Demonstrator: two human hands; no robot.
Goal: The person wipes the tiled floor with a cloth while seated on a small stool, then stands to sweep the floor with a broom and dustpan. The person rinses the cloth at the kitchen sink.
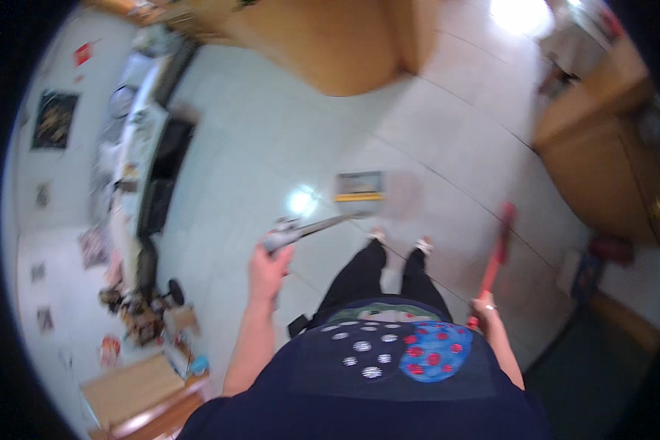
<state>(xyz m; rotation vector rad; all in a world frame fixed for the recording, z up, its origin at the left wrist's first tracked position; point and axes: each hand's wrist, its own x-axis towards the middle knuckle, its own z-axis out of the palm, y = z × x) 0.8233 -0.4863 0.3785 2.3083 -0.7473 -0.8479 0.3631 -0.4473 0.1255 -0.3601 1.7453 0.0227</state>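
My left hand [268, 269] grips the grey upper end of a slim pole [327, 224]. The pole slants down to a grey pan with a yellow strip [359, 190], seemingly a long-handled dustpan, low over the tiled floor in front of my feet. My right hand [485, 314] is closed around a red stick [492, 269], held at my right side and pointing forward and down. Its far end is thicker and blurred, so I cannot tell whether it is a broom head.
Pale floor tiles [286, 137] spread ahead, reflecting lamp light. Brown wooden furniture [330, 44] stands in front, with a wooden cabinet [599, 159] at the right. A cluttered low bench [148, 159] runs along the left wall. A woven-topped wooden piece [135, 388] sits at lower left.
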